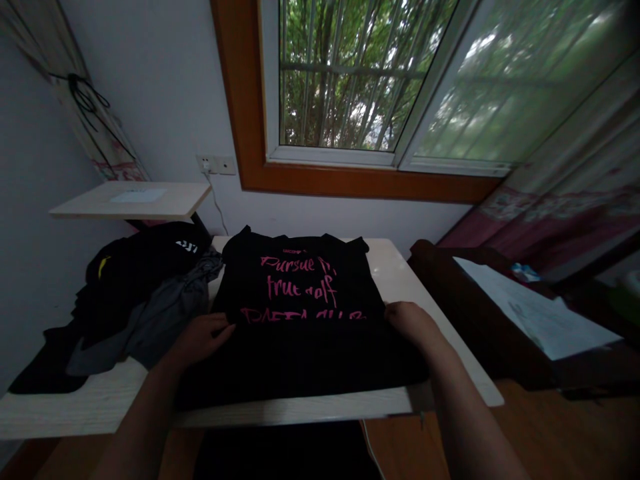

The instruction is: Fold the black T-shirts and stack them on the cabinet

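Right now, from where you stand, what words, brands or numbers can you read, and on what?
"Pursue": pink, on the black T-shirt; the rest of that line is unclear.
"true": pink, below it; the next word may be "self" or "golf".
Third pink line: cut off along its lower edge, not surely readable.
Small print near the neckline: too small.
White lettering on the black garment at left: unclear.
Paper on the shelf: too faint.

A room in a home, shown by floral-banded curtains (575, 193), a wood-framed window (350, 87) and clothes (150, 287).
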Motion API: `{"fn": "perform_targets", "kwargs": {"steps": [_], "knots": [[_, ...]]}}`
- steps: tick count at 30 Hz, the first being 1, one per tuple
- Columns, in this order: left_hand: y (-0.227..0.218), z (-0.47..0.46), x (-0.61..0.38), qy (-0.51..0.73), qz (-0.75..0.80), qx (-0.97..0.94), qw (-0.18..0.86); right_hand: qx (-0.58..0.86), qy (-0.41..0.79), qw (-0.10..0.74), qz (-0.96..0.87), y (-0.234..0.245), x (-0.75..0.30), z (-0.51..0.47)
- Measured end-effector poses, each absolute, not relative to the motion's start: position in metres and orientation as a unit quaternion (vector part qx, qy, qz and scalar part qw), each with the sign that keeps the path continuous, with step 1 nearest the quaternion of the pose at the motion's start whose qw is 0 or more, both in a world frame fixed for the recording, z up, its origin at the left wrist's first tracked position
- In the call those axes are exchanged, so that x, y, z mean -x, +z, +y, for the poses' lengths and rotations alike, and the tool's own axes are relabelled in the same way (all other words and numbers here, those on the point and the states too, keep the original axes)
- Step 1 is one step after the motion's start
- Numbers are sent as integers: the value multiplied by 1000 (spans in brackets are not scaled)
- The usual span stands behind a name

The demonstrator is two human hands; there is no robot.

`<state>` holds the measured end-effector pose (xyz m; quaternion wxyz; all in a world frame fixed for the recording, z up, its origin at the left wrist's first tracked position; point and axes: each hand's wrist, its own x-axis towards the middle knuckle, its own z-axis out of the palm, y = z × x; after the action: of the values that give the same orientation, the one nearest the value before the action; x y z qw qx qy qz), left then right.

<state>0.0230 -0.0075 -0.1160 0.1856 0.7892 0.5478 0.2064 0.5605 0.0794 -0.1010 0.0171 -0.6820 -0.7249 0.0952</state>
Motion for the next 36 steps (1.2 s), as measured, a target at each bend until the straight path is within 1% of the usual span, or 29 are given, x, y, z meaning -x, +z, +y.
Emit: {"fn": "perform_targets", "kwargs": {"steps": [4,6,8,11,13,16,20,22,25,31,34,36], "knots": [[-114,-10,-29,180,540,-787,235,707,103,-29,-699,-104,-561,78],[-112,-12,-31,159,534,-789,260,710,83,-39,-698,-102,-560,77],[-108,-13,-33,146,528,-790,277,697,32,-21,-716,-95,-555,77],[-101,-10,-35,168,526,-788,272,632,-14,49,-773,-82,-537,78],[-99,-4,-36,197,527,-789,245,575,15,81,-814,-77,-521,80],[-101,7,-36,214,535,-798,174,524,71,83,-845,-78,-494,83],[-107,20,-40,174,570,-798,91,545,41,67,-835,-86,-471,83],[-108,24,-43,148,579,-799,72,560,31,61,-825,-85,-465,82],[-106,26,-47,128,581,-802,55,579,51,51,-812,-76,-460,81],[-100,22,-48,105,586,-801,66,591,109,42,-798,-68,-461,79],[-95,15,-45,68,592,-795,112,578,156,37,-800,-72,-469,80],[-91,9,-41,32,596,-787,158,559,209,28,-802,-74,-477,80]]}}
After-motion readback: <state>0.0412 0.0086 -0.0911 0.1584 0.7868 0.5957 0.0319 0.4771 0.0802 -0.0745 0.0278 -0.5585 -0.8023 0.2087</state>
